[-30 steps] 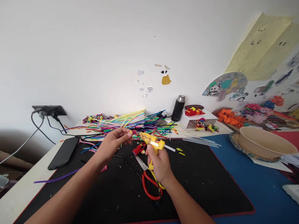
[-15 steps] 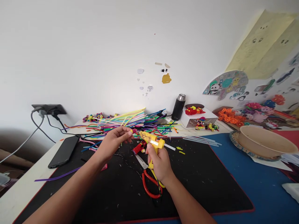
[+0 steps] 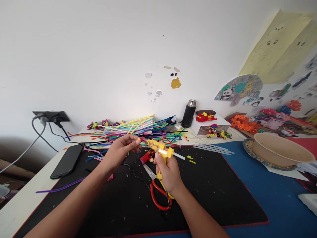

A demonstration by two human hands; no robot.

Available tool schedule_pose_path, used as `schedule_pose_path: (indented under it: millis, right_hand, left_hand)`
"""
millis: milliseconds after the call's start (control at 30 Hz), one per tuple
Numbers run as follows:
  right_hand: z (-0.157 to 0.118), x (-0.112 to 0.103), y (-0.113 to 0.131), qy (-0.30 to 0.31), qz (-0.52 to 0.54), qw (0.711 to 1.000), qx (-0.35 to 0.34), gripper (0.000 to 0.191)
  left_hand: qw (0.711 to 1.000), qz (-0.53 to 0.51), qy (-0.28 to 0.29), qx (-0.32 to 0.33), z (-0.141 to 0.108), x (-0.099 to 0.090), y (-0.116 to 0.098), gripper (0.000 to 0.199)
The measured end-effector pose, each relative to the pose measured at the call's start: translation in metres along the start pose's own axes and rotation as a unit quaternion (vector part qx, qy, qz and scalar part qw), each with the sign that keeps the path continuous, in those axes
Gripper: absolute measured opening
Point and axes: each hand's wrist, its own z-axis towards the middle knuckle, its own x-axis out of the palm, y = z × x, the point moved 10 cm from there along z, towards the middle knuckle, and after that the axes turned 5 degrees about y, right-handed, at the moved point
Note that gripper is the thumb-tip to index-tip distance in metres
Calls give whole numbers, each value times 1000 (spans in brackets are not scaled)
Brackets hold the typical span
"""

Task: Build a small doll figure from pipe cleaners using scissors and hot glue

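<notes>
My right hand [image 3: 168,173] is wrapped round the handle of a yellow hot glue gun [image 3: 157,147], its nozzle pointing left. A clear glue stick [image 3: 179,156] sticks out of the gun's back end. My left hand [image 3: 125,147] pinches a small yellow and pink fuzzy piece [image 3: 140,139] right by the nozzle; the fingers hide part of it. Under the gun lies a red pipe-cleaner figure [image 3: 147,156], partly covered. Red-handled scissors [image 3: 160,197] rest on the black mat [image 3: 119,211] below my right hand.
A heap of coloured pipe cleaners [image 3: 131,127] lies along the wall. Behind stand a black flask [image 3: 189,114] and a white box [image 3: 213,125] with small figures. A phone [image 3: 66,161] is at left, a beige bowl [image 3: 282,148] at right. Short yellow bits [image 3: 192,162] lie on the mat.
Almost nothing differs. The whole view has shifted very slightly; both hands keep their hold, with the nozzle still close to the small piece.
</notes>
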Motion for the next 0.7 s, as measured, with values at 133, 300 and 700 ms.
schedule_pose_path:
  millis: [133, 300, 700]
  right_hand:
    - [0, 0, 2, -1, 0, 1000, 0, 54]
    - [0, 0, 2, -1, -1, 1000, 6, 55]
    - [0, -1, 4, -5, 0, 1000, -3, 52]
  left_hand:
    - [1000, 0, -5, 1, 0, -2, 0, 45]
    - [1000, -6, -4, 0, 1, -2, 1, 45]
    - [1000, -21, -6, 0, 0, -1, -1, 43]
